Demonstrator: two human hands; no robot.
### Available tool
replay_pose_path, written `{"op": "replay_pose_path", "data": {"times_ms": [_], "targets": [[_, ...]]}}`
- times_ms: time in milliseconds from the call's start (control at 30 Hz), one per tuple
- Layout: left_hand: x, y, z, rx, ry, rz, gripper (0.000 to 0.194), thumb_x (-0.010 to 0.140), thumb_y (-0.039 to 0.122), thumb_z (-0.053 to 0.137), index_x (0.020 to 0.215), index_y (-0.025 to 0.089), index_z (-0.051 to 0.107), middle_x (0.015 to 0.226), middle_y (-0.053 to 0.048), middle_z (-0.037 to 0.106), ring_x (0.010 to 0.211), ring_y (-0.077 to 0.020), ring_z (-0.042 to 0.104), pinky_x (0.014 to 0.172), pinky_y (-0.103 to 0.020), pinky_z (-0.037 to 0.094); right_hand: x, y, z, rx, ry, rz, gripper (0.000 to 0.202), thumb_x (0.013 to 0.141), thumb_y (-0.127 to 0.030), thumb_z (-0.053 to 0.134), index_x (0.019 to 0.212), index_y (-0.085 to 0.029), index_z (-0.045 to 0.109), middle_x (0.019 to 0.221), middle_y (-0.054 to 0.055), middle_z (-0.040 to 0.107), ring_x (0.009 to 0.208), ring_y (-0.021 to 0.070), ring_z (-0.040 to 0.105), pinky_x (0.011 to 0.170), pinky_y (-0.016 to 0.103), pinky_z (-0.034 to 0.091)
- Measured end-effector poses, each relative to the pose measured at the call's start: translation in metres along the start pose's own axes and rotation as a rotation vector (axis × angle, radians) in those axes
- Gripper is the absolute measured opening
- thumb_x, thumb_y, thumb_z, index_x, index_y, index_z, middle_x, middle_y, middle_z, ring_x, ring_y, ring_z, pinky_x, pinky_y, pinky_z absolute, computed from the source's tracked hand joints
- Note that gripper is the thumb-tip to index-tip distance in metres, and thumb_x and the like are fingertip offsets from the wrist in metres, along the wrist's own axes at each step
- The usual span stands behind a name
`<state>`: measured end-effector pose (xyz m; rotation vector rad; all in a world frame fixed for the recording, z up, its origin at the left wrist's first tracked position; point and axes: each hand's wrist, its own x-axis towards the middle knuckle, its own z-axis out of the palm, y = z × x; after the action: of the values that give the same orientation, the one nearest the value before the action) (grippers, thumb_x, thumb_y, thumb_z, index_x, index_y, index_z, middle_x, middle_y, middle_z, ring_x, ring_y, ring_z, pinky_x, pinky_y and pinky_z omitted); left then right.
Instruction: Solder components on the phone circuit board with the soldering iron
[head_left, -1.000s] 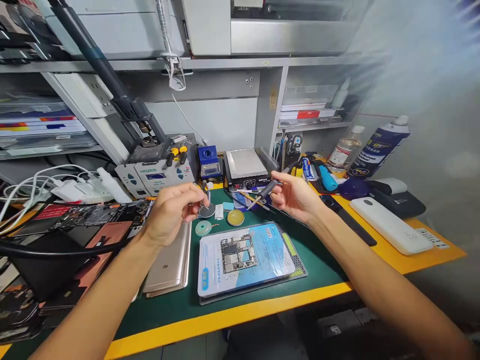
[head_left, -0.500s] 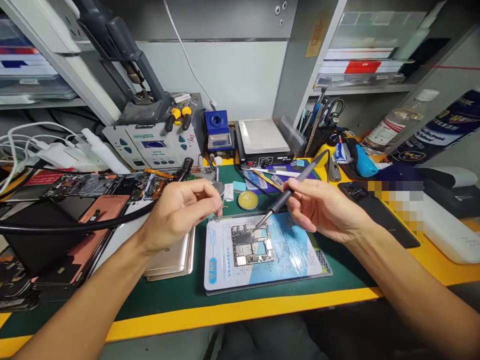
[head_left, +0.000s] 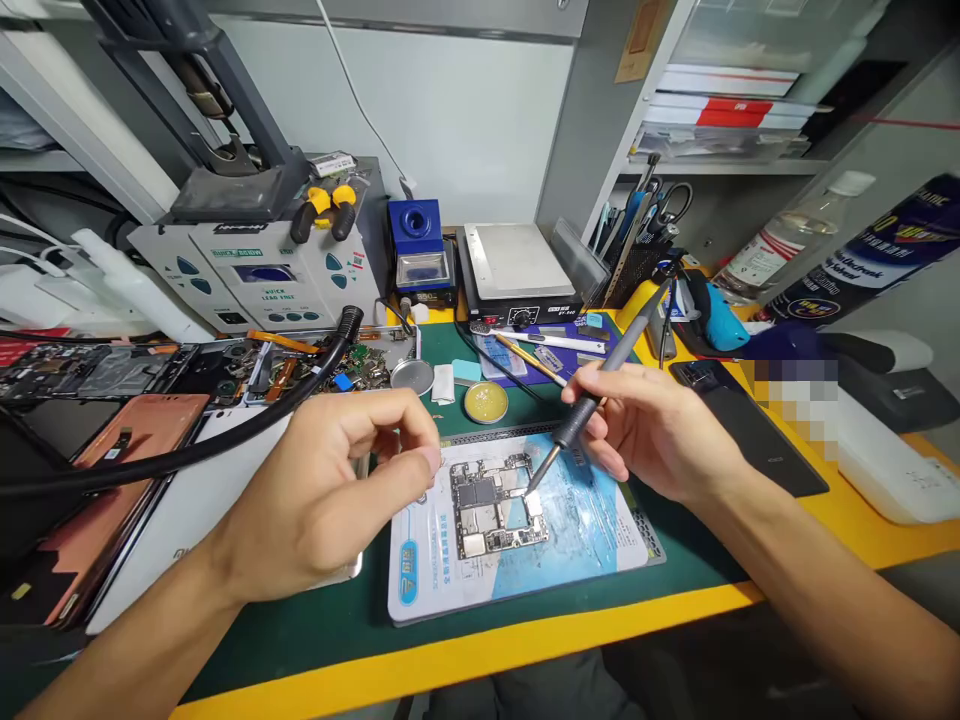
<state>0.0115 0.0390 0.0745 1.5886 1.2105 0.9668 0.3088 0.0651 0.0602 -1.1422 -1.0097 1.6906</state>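
Observation:
My right hand [head_left: 652, 425] holds a soldering iron [head_left: 574, 425] like a pen, its metal tip pointing down at the right part of a phone circuit board [head_left: 480, 505]. The board lies on a white and blue work pad [head_left: 592, 530] in front of me. My left hand [head_left: 352, 480] is raised at the pad's left edge, its thumb and forefinger pinched together; whatever may be between them is too small to make out. Behind the pad stands an open round tin of yellow paste [head_left: 486, 402], with a silver lid [head_left: 412, 377] to its left.
A thick black hose [head_left: 247, 437] crosses the left side above phones and parts. A grey rework station [head_left: 262, 275], a blue iron stand [head_left: 420, 255] and a small hot plate [head_left: 517, 262] stand behind. A black phone [head_left: 750, 430] lies at the right.
The iron's tip has moved from the board's upper part to lower on its right side. My left hand appears nearer and lower, and the view has shifted slightly.

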Motion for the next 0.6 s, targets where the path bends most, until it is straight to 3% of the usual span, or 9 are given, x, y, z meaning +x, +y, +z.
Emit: {"op": "replay_pose_path", "data": {"times_ms": [100,267,367,500,600], "targets": [[-0.001,-0.004,0.002,0.031,0.020,0.009,0.030,0.080,0.044,0.085,0.056,0.029,0.076,0.055,-0.003,0.065,0.052,-0.0223,0.055,0.051,-0.036,0.037,-0.001,0.003,0.000,0.007,0.020,-0.007,0.038,0.078,-0.046,0.116,0.075,-0.021,0.088,0.054,-0.002,0.069,0.035,0.0137,0.059,0.034,0.024,0.038],[-0.003,-0.013,0.004,0.057,0.013,0.033,0.032,0.086,0.046,0.083,0.059,0.031,0.075,0.058,-0.004,0.068,0.055,-0.0264,0.062,0.054,-0.039,0.044,-0.002,0.005,0.002,0.055,0.061,-0.031,0.042,0.072,-0.038,0.118,0.071,-0.025,0.079,0.055,-0.004,0.069,0.038,0.0131,0.058,0.037,0.024,0.044],[-0.004,-0.017,0.004,0.062,0.011,0.061,0.033,0.090,0.046,0.083,0.061,0.032,0.077,0.059,-0.004,0.068,0.055,-0.0266,0.062,0.054,-0.040,0.044,-0.003,0.004,0.004,0.077,0.067,-0.039,0.037,0.072,-0.040,0.119,0.076,-0.023,0.087,0.057,-0.003,0.071,0.039,0.0129,0.059,0.038,0.024,0.047],[-0.005,-0.019,0.004,0.072,0.038,0.110,0.032,0.094,0.040,0.080,0.063,0.031,0.078,0.062,-0.003,0.072,0.058,-0.0267,0.067,0.055,-0.040,0.046,-0.004,0.005,0.006,0.094,0.049,-0.030,0.034,0.077,-0.043,0.118,0.082,-0.021,0.093,0.057,0.001,0.078,0.032,0.0132,0.057,0.033,0.024,0.041],[-0.006,-0.018,0.004,0.084,0.085,0.145,0.030,0.094,0.038,0.077,0.065,0.032,0.076,0.063,-0.002,0.071,0.058,-0.0259,0.067,0.054,-0.040,0.047,-0.005,0.006,0.008,0.127,0.051,-0.034,0.029,0.073,-0.039,0.115,0.082,-0.023,0.093,0.061,0.005,0.085,0.031,0.0171,0.064,0.033,0.025,0.046]]}}
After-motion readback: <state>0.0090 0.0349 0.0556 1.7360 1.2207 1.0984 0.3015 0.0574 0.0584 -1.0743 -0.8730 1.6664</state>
